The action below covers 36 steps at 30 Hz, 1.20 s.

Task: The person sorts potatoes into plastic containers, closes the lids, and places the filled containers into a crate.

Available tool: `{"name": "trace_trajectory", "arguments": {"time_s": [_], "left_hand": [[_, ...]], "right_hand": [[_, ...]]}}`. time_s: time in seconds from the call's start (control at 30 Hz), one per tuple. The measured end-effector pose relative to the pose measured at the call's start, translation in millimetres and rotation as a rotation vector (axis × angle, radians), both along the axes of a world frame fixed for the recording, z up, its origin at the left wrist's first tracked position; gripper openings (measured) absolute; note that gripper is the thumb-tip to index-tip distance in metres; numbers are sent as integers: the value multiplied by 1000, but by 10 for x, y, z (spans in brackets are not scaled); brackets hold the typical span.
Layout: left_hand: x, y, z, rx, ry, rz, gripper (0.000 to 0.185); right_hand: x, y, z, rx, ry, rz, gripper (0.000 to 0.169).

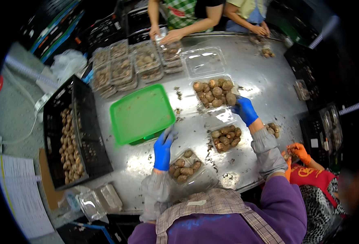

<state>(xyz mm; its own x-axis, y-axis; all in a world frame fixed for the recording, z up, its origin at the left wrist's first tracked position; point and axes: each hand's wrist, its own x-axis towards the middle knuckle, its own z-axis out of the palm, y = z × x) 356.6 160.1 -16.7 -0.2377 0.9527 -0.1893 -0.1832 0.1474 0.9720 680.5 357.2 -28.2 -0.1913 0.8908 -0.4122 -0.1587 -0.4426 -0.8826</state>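
My right hand (pixel 245 112), in a blue glove, grips a small taro corm (pixel 230 99) at the near right corner of an open clear plastic clamshell box (pixel 203 62) filled with corms (pixel 216 92). Its lid lies folded back on the far side. My left hand (pixel 163 151), also blue-gloved and slightly blurred, hovers empty with fingers apart by the near right corner of a green plastic tray (pixel 142 114). Closer to me, a second box holds corms (pixel 226 138). Beside my left wrist stands a partly filled box with several corms (pixel 186 167).
A black crate (pixel 88 134) of corms stands left. Filled clamshells (pixel 118 68) are stacked at the back left of the metal table (pixel 258 76). Two people work across it; one's hands (pixel 173 36) touch a stack. Orange-gloved hands (pixel 300 152) work at right. Empty clamshells (pixel 91 203) lie front left.
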Motion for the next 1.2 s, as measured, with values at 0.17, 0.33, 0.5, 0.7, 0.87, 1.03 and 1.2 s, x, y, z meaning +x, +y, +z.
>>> {"name": "trace_trajectory", "arguments": {"time_s": [0.17,0.33,0.5,0.7,0.87,1.03,1.2], "left_hand": [[-341,154,143,109,-12,148,51],[-947,155,-61,100,189,371,58],[-1468,40,-386,-27,396,394,54],[-1692,-388,-476,97,400,639,49],[-1834,-707,-392,142,255,740,46],[-1728,-884,-246,190,247,729,45],[-1652,-1005,-154,243,225,744,44]], "right_hand": [[-1165,-159,130,-33,53,300,33],[-2299,-122,-49,-34,37,486,37],[-2853,-99,-124,-55,-133,609,32],[-2426,-145,-13,154,-295,602,41],[-1975,-502,55,156,-371,694,40],[-1889,-726,208,168,-324,704,40],[-1893,-857,333,218,-315,729,40]]}}
